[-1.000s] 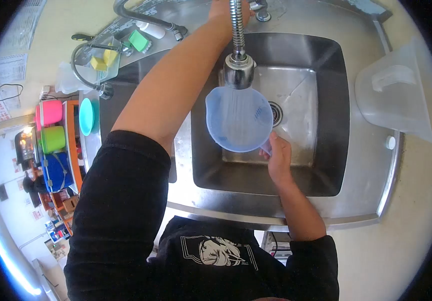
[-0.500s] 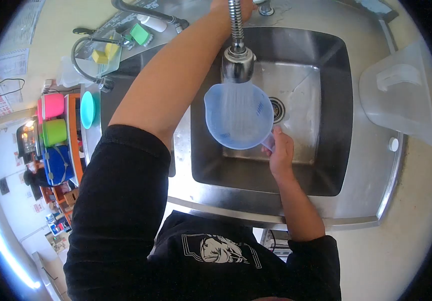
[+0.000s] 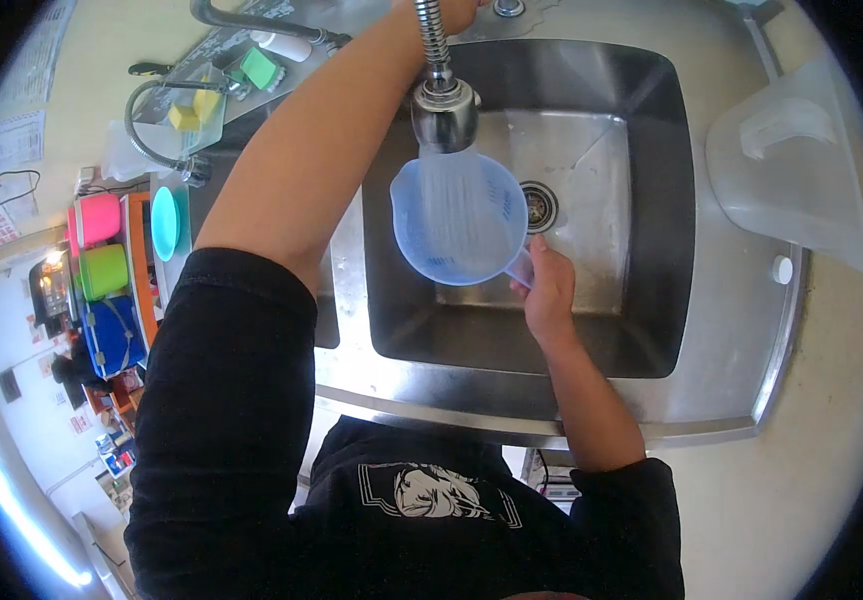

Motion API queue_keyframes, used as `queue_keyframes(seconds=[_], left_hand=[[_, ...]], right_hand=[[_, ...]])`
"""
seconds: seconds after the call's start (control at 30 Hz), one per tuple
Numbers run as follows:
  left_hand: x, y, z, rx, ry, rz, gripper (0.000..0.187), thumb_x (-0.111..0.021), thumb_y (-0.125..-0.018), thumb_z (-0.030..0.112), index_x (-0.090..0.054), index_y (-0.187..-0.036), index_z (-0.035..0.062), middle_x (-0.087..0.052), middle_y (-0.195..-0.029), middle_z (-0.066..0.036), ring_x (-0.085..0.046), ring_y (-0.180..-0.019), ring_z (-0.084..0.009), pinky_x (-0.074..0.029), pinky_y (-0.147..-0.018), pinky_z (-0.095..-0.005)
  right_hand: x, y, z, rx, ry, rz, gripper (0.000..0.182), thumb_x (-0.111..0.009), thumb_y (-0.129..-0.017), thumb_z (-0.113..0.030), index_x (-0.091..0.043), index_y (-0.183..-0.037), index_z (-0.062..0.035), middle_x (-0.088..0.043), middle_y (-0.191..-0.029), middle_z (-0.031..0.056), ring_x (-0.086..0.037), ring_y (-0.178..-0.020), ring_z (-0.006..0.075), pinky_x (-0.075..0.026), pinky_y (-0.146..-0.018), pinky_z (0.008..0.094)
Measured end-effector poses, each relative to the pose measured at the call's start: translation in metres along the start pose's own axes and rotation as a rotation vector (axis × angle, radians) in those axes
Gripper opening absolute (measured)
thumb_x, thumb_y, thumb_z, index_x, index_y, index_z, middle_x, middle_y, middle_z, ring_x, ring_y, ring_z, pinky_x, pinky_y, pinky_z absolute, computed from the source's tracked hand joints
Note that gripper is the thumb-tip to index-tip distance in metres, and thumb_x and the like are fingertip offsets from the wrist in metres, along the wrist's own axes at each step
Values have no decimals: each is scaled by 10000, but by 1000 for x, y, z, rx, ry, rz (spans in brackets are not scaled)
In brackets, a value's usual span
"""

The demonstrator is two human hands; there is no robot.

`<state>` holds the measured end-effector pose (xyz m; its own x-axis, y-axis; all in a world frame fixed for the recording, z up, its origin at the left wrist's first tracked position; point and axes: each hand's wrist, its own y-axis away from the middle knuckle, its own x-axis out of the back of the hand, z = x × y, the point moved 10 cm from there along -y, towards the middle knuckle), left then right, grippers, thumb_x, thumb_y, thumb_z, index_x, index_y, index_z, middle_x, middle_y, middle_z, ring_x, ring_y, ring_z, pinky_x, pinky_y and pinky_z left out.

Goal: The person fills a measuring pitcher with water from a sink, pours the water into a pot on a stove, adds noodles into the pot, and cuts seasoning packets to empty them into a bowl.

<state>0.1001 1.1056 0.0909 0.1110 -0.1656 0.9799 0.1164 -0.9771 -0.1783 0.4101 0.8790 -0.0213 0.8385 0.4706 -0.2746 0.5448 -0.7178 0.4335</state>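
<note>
My right hand (image 3: 551,290) is closed around the handle of a translucent blue measuring jug (image 3: 503,225). The jug is held over the sink (image 3: 591,345), its mouth under the faucet's spray head (image 3: 444,118). Water streams down from the head into the jug. My left arm stretches across to the back of the sink. Only part of my left hand (image 3: 461,14) shows at the top edge, beside the coiled metal hose (image 3: 432,35); its fingers are mostly hidden and cut off.
A drain (image 3: 539,207) lies right of the jug. A large translucent container (image 3: 786,170) stands on the right counter, near a small white cap (image 3: 782,269). At left are a second faucet (image 3: 141,130), yellow sponges (image 3: 191,112), a green brush (image 3: 259,68) and a turquoise bowl (image 3: 165,223).
The whole view has shifted slightly, so the sink, jug and hands appear a little further left and up. Water keeps running into the jug; my right hand keeps its grip.
</note>
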Motion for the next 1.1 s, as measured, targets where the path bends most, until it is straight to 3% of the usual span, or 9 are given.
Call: queue_keyframes(seconds=[0.1,0.2,0.57,0.67,0.77,0.87,1.0,1.1], left_hand=[[3,1,3,-36,-26,50,311,-684,-891,296,-737,-837,-5,-709,-900,-242,-695,-879,-408,-547,-774,-494],[17,6,3,123,35,-45,313,-677,-897,299,-737,-843,-3,-710,-911,-246,-695,-900,-416,-547,-796,-496],[18,5,3,135,77,-133,348,-663,-903,310,-737,-904,-31,-706,-939,-273,-698,-918,-417,-545,-821,-497],[16,3,4,102,78,-117,352,-658,-903,310,-735,-896,-33,-702,-941,-278,-694,-920,-425,-542,-826,-499],[11,2,2,102,72,-117,355,-654,-901,313,-732,-896,-33,-702,-945,-278,-691,-924,-428,-541,-827,-502],[12,2,1,99,60,-97,343,-653,-899,305,-733,-893,-28,-703,-950,-275,-690,-923,-428,-540,-824,-504],[14,2,4,36,74,-52,335,-657,-894,300,-730,-895,-27,-704,-934,-272,-691,-914,-428,-543,-820,-499],[4,-1,-4,128,57,-133,338,-655,-894,305,-725,-901,-25,-705,-922,-266,-692,-910,-428,-546,-816,-498]], right_hand=[[0,0,1,0,15,36,539,-468,-1029,-477,-631,-758,-40,-564,-604,29,-509,-509,96,-374,-471,249],[0,0,-1,24,56,27,550,-464,-1028,-489,-619,-747,-42,-560,-595,31,-498,-500,94,-365,-465,247],[2,2,1,15,7,54,586,-433,-1029,-525,-617,-759,-39,-562,-598,28,-504,-499,93,-368,-459,245],[3,3,0,7,10,86,588,-458,-1055,-402,-555,-609,-32,-499,-528,33,-489,-488,138,-365,-471,316],[3,2,1,26,19,71,599,-459,-1051,-422,-557,-609,-31,-502,-530,36,-498,-494,139,-368,-473,321],[3,-1,14,-17,39,22,593,-450,-1019,-539,-634,-786,-26,-570,-628,24,-517,-516,98,-382,-469,244],[2,2,12,-19,13,40,598,-453,-1015,-552,-632,-787,-29,-571,-634,23,-515,-521,98,-384,-479,244],[2,2,14,-25,5,36,600,-450,-1015,-558,-628,-782,-33,-573,-636,23,-518,-527,97,-386,-485,244]])
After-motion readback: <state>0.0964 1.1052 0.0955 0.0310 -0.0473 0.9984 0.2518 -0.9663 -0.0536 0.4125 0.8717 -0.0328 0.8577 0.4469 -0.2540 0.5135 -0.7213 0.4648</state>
